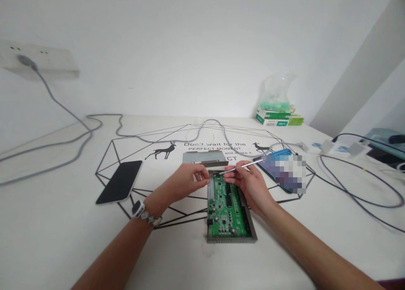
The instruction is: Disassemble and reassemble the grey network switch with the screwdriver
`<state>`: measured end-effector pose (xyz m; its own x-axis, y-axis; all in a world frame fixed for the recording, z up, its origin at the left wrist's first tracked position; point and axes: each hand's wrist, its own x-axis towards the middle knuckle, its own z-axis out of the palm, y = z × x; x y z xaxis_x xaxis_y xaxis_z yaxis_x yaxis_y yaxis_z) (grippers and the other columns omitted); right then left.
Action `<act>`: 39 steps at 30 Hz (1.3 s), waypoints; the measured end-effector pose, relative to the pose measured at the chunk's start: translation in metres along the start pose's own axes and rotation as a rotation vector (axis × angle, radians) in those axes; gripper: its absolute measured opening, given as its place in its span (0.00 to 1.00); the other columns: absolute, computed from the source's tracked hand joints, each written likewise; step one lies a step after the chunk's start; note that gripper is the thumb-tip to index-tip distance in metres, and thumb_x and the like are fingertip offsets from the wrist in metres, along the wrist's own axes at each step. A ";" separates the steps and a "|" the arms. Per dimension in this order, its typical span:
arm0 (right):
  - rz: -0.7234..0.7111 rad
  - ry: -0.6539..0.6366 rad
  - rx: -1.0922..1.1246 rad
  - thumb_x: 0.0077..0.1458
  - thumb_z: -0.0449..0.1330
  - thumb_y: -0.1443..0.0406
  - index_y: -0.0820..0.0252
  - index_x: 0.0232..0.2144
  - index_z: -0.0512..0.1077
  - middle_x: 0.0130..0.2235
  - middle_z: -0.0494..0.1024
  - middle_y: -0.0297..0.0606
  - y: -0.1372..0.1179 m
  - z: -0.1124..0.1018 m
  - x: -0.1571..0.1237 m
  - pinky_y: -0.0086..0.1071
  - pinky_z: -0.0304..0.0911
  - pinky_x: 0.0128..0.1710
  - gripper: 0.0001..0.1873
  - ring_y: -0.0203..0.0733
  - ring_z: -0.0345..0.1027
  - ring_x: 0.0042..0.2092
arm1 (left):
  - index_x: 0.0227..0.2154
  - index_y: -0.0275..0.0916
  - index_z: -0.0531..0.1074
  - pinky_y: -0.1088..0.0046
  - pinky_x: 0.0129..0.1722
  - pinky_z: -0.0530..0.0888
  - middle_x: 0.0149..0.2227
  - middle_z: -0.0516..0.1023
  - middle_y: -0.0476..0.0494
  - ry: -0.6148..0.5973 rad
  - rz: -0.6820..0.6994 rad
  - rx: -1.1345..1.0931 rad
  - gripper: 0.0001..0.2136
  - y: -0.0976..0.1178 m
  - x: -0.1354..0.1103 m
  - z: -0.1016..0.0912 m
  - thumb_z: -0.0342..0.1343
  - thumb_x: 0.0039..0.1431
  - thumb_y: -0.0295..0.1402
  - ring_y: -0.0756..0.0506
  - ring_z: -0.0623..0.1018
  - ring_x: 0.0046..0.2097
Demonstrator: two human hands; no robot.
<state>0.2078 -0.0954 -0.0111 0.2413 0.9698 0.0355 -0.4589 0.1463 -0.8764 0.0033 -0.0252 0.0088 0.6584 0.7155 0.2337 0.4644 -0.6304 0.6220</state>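
A green circuit board (227, 210) lies in an open grey metal case (230, 238) on the white table. My left hand (186, 180) grips the case's far left corner, fingers curled round its edge. My right hand (249, 182) pinches a thin silver tool (245, 166), a small screwdriver by the look of it, with its tip pointing left at the far edge of the board. A grey metal cover plate (202, 157) lies flat just beyond the case. A watch sits on my left wrist.
A black phone (120, 181) lies face down at left. A second device with a blurred screen (283, 172) lies at right. Grey cables (79, 134) run from a wall socket across the table; black cables and adapters at right. Green-and-white boxes (275, 117) stand at the back.
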 end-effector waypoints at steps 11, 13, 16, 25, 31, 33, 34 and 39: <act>0.027 0.013 0.022 0.49 0.67 0.63 0.57 0.33 0.63 0.34 0.82 0.40 -0.003 0.002 -0.001 0.31 0.75 0.35 0.15 0.39 0.78 0.32 | 0.33 0.37 0.76 0.75 0.32 0.69 0.31 0.78 0.48 0.107 0.077 0.014 0.05 0.009 0.003 0.012 0.58 0.60 0.33 0.51 0.73 0.31; 0.027 0.011 0.024 0.50 0.67 0.63 0.57 0.33 0.63 0.34 0.82 0.40 -0.003 0.002 -0.001 0.31 0.75 0.35 0.15 0.39 0.78 0.32 | 0.32 0.37 0.76 0.75 0.32 0.69 0.30 0.78 0.48 0.120 0.091 0.020 0.05 0.011 0.003 0.012 0.58 0.60 0.32 0.51 0.73 0.30; 0.014 -0.004 0.021 0.50 0.67 0.62 0.57 0.33 0.64 0.34 0.82 0.39 -0.002 0.001 -0.001 0.31 0.75 0.35 0.14 0.39 0.78 0.33 | 0.32 0.37 0.75 0.74 0.32 0.69 0.31 0.77 0.47 0.143 0.116 0.019 0.05 0.015 0.003 0.014 0.57 0.61 0.32 0.51 0.72 0.31; -0.013 0.015 0.032 0.52 0.68 0.60 0.57 0.34 0.67 0.36 0.82 0.39 0.000 0.000 -0.001 0.32 0.75 0.36 0.14 0.40 0.79 0.35 | 0.34 0.36 0.75 0.74 0.32 0.70 0.32 0.77 0.46 0.188 0.112 0.013 0.06 0.018 0.004 0.018 0.57 0.61 0.33 0.50 0.72 0.31; 0.008 0.043 0.067 0.53 0.67 0.62 0.58 0.33 0.67 0.36 0.83 0.39 0.000 0.000 0.000 0.31 0.75 0.36 0.12 0.39 0.79 0.34 | 0.35 0.37 0.74 0.74 0.32 0.72 0.32 0.77 0.46 0.183 0.080 -0.034 0.05 0.017 0.004 0.012 0.58 0.60 0.33 0.50 0.74 0.32; 0.016 0.042 0.067 0.53 0.67 0.62 0.58 0.33 0.67 0.36 0.83 0.40 -0.001 0.000 0.000 0.31 0.76 0.36 0.12 0.39 0.79 0.34 | 0.34 0.37 0.74 0.75 0.32 0.72 0.31 0.77 0.47 0.182 0.086 -0.052 0.05 0.017 0.004 0.011 0.57 0.61 0.32 0.50 0.74 0.32; 0.017 0.043 0.068 0.53 0.68 0.62 0.58 0.33 0.67 0.36 0.83 0.40 -0.001 0.000 0.000 0.31 0.76 0.36 0.12 0.39 0.79 0.34 | 0.34 0.37 0.74 0.74 0.32 0.72 0.32 0.77 0.47 0.181 0.089 -0.060 0.05 0.017 0.004 0.011 0.57 0.61 0.32 0.50 0.74 0.32; 0.023 0.062 0.066 0.53 0.68 0.62 0.59 0.33 0.68 0.37 0.83 0.42 -0.002 0.001 0.000 0.29 0.76 0.33 0.12 0.41 0.80 0.35 | 0.34 0.37 0.74 0.74 0.34 0.73 0.33 0.78 0.46 0.193 0.064 -0.108 0.06 0.020 0.005 0.013 0.56 0.62 0.34 0.50 0.75 0.32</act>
<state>0.2078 -0.0958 -0.0088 0.2816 0.9594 -0.0157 -0.5201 0.1388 -0.8427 0.0234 -0.0385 0.0128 0.5539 0.7260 0.4076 0.3528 -0.6480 0.6750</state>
